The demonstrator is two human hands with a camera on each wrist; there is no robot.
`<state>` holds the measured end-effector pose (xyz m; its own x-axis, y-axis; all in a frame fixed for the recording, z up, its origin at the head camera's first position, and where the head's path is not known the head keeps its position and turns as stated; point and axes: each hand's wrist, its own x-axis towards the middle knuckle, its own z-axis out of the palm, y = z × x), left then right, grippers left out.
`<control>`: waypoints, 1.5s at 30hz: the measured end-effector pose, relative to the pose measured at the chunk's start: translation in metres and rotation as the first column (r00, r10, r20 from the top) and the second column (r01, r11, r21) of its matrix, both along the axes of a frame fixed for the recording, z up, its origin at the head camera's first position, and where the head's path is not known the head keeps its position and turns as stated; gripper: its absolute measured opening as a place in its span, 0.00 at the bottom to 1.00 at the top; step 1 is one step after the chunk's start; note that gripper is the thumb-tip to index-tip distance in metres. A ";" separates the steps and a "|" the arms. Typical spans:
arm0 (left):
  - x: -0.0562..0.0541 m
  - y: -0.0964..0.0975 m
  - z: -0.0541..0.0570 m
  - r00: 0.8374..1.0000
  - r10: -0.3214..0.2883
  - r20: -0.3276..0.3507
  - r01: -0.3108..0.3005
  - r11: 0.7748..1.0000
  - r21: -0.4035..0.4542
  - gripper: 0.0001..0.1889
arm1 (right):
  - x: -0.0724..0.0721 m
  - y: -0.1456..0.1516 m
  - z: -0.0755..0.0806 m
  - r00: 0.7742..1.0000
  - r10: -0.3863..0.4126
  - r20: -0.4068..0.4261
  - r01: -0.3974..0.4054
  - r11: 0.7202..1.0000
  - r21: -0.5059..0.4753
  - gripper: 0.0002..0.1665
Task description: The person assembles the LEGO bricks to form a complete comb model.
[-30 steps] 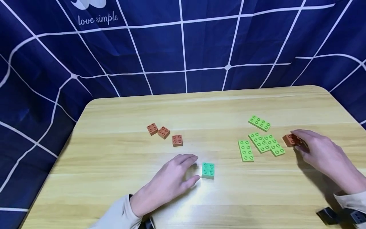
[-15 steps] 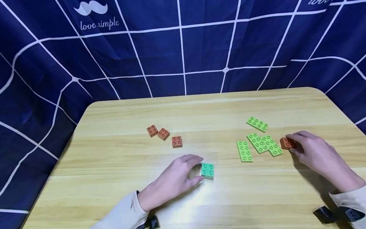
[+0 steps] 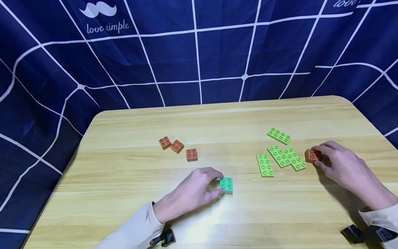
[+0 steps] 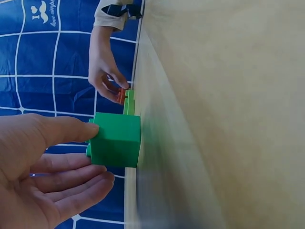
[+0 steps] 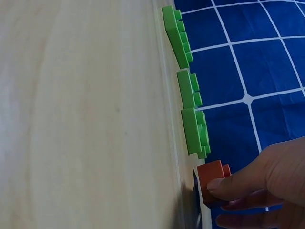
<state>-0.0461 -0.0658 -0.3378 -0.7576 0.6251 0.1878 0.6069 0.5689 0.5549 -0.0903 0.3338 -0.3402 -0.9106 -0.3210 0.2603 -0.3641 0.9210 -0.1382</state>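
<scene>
Pale tabletop point(image 3: 93, 180), blue cloth point(image 3: 174, 62) behind: green brick point(image 3: 226, 185) pinched

Left hand point(image 3: 196, 187) just closed its gap, digits spanning the brick (near-middle of tabletop); right hand point(image 3: 343, 166) pinches a brown brick point(image 3: 311, 155) beside lime plates point(image 3: 278, 156). Each hand now holds one.

A boxy green plastic block point(image 4: 115, 140) is pinched by the bare left hand point(image 4: 35, 188), which is to the block's left. Farther off, above the block, a bare right hand point(image 4: 102, 71) with a beige cloth sleeve point(image 4: 107, 15) holds an orange-red plastic brick point(image 4: 121, 97). A lime-green plastic brick point(image 4: 129, 104) shows just above the block; white-lined blue fabric point(image 4: 38, 90) lies behind it, pale wooden tabletop point(image 4: 228, 86) to its right.
</scene>
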 end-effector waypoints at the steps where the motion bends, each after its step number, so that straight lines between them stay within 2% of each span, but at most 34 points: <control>1: -0.001 0.000 0.000 1.000 0.003 0.001 -0.003 1.000 -0.003 0.20 | -0.001 0.000 0.000 1.000 0.000 -0.001 0.000 1.000 0.000 0.26; 8: -0.004 -0.002 0.000 1.000 0.006 -0.021 -0.007 1.000 -0.018 0.21 | -0.004 -0.002 -0.001 1.000 0.009 0.013 -0.009 1.000 0.001 0.25; 19: -0.004 0.000 0.001 1.000 0.019 0.005 -0.019 0.999 -0.045 0.20 | -0.003 -0.001 -0.005 1.000 -0.003 0.027 0.003 1.000 -0.003 0.25; 29: -0.005 -0.001 0.001 0.998 0.024 0.052 -0.021 0.998 -0.065 0.21 | -0.003 -0.001 -0.006 0.999 0.031 0.012 -0.031 0.999 -0.029 0.24; 39: -0.010 0.003 -0.002 0.999 -0.011 0.046 0.013 0.999 -0.045 0.21 | 0.001 0.000 0.000 1.000 0.013 0.003 -0.013 1.000 -0.005 0.26; 45: -0.017 0.005 -0.001 0.998 -0.055 0.027 0.056 0.998 -0.042 0.20 | 0.000 -0.008 0.010 0.998 0.055 -0.030 -0.055 0.998 -0.014 0.26</control>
<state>-0.0633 -0.0606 -0.3391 -0.7257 0.6733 0.1412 0.6242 0.5581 0.5468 -0.0904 0.3259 -0.3306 -0.8836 -0.3662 0.2919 -0.4182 0.8976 -0.1398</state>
